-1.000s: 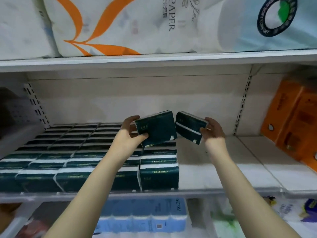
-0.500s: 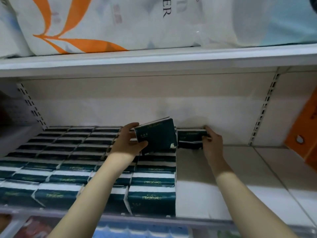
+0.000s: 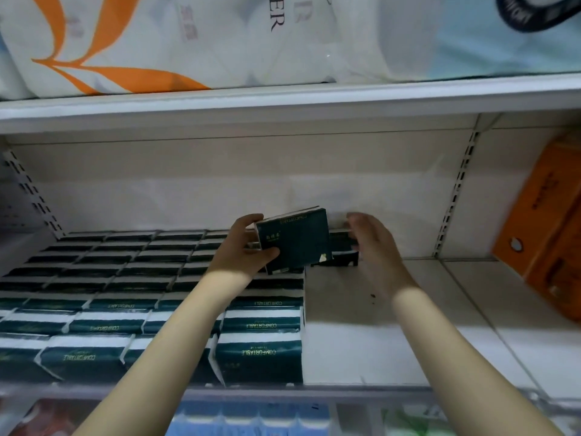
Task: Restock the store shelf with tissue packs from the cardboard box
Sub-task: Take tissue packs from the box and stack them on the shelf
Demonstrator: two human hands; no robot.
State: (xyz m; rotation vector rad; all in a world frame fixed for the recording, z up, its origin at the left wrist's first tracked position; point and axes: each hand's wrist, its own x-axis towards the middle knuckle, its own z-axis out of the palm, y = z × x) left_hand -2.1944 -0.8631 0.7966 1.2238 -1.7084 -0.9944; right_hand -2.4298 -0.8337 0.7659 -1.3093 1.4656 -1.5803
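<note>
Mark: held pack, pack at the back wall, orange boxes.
held pack [image 3: 294, 242], head view, dark front face.
pack at the back wall [image 3: 341, 247], head view, exposed face.
orange boxes [image 3: 547, 215], head view, nearest box's side panel.

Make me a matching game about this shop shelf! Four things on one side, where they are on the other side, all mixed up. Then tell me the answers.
Things
1. tilted dark green pack
2. orange boxes
3. big white pack with orange swirl
4. blue packs

Places
A. on the top shelf
B. under the middle shelf
C. in the left hand
D. far right of the middle shelf

Pairs: 1-C, 2-D, 3-A, 4-B
</note>
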